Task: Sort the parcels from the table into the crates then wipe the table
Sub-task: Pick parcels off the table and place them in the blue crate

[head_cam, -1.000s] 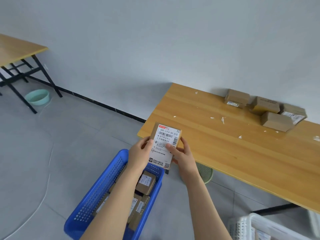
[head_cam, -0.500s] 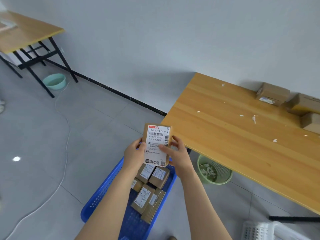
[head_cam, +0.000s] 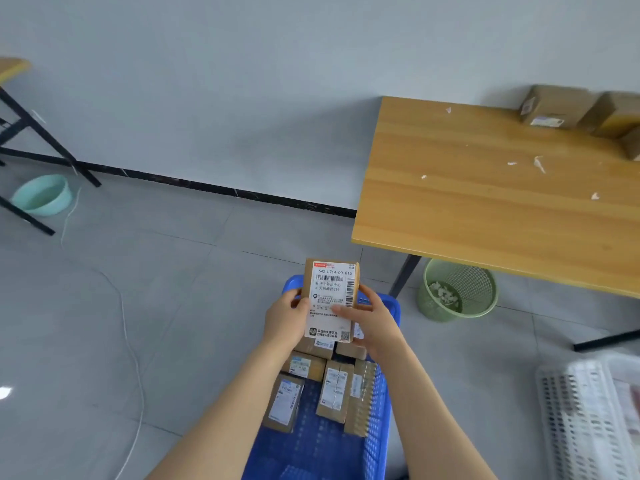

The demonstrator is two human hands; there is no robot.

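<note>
Between your fingers: one parcel (head_cam: 330,299), held over the blue crate (head_cam: 379,424).

Your left hand (head_cam: 285,318) grasps the parcel's left edge and your right hand (head_cam: 372,323) grasps its right edge, right thumb lying across the white label. You hold the parcel upright, label toward you, above the crate's far end. Several labelled parcels lie in the crate below it. To the right stands the table (head_cam: 485,209), with paper scraps (head_cam: 538,163) scattered on it and more boxes (head_cam: 554,105) at its far right against the wall. A green bin (head_cam: 457,289) sits under the table. A white crate (head_cam: 588,420) lies at lower right.
</note>
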